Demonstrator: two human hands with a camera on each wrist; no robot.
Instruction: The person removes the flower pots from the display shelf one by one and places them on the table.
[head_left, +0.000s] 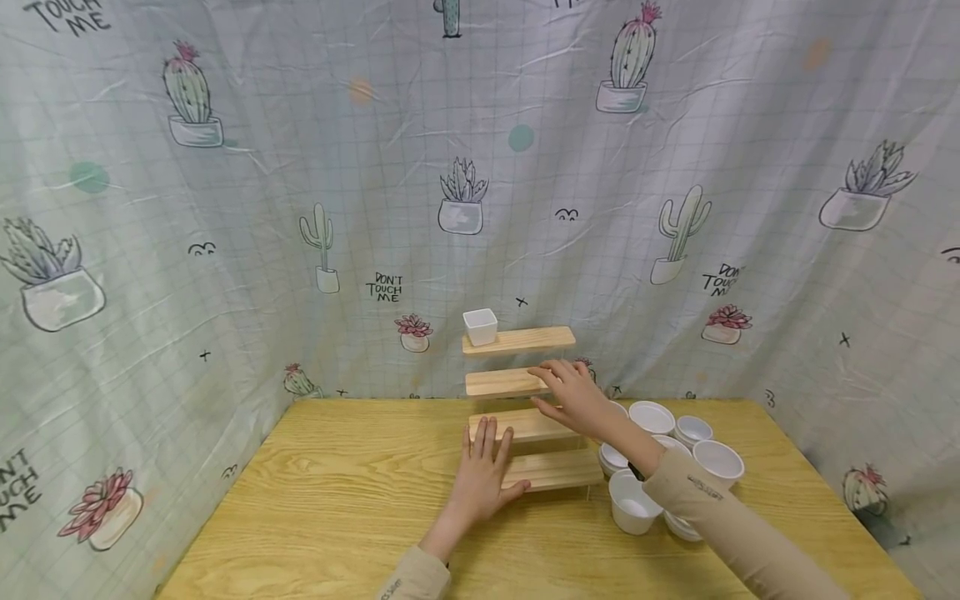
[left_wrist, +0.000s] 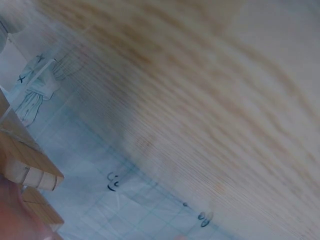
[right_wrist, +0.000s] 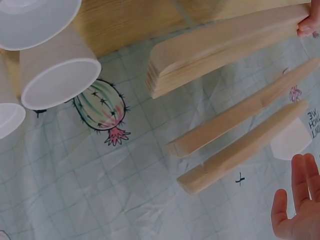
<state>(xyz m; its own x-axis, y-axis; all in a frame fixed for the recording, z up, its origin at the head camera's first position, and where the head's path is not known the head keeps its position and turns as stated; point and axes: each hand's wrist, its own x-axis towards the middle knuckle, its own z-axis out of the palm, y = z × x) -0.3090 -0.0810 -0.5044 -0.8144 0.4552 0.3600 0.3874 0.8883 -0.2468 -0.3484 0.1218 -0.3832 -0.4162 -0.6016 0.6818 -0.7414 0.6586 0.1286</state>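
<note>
A tiered stand with several pale wooden planks (head_left: 555,472) stands on the table. At the left end of its top plank sits a small white square pot (head_left: 481,327). My left hand (head_left: 482,477) lies at the stand's left end, fingers spread over the lower planks and thumb at the lowest one. Over the right part of the middle planks is my right hand (head_left: 576,400), with nothing in it. In the right wrist view its extended fingers (right_wrist: 300,182) appear below the white pot (right_wrist: 291,140). The left wrist view is mostly blurred wood grain.
Several white round pots (head_left: 633,502) cluster on the table just right of the stand, under my right forearm. Behind the wooden table (head_left: 345,467) hangs a cactus-printed curtain (head_left: 360,167), which also runs along both sides.
</note>
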